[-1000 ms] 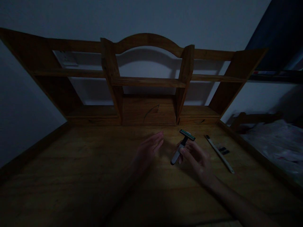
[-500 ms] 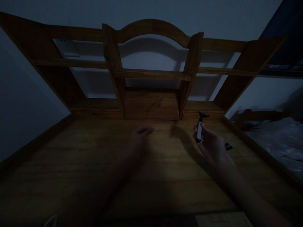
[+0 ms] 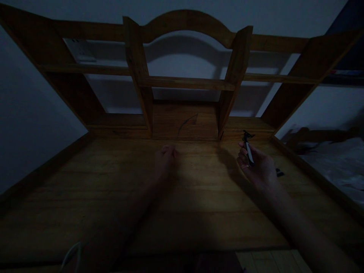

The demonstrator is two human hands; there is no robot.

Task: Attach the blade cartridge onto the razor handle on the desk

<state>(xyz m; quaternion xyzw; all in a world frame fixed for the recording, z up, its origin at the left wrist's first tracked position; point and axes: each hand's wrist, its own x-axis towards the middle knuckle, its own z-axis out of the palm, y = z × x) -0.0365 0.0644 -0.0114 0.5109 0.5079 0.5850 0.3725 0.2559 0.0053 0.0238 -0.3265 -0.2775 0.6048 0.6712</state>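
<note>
In dim light, my right hand (image 3: pixel 258 165) holds a razor (image 3: pixel 249 153) upright above the right part of the wooden desk (image 3: pixel 199 212). The razor has a black head at the top and a grey-and-black handle, gripped between thumb and fingers. My left hand (image 3: pixel 165 157) is over the middle of the desk, near its back. Its fingers are curled in, and nothing shows in them. A small dark object (image 3: pixel 280 172) lies on the desk just right of my right hand, partly hidden by it.
A wooden shelf unit (image 3: pixel 186 83) with several compartments stands along the back against the wall. Raised edges border the desk at left and right. A white loop of cord (image 3: pixel 72 252) is at the lower left. Pale crumpled plastic (image 3: pixel 335 167) lies beyond the right edge.
My right hand has turned, tilting the razor so its handle leans down to the right and its head shows edge-on. My left fingers have curled in more. The camera view has shifted slightly.
</note>
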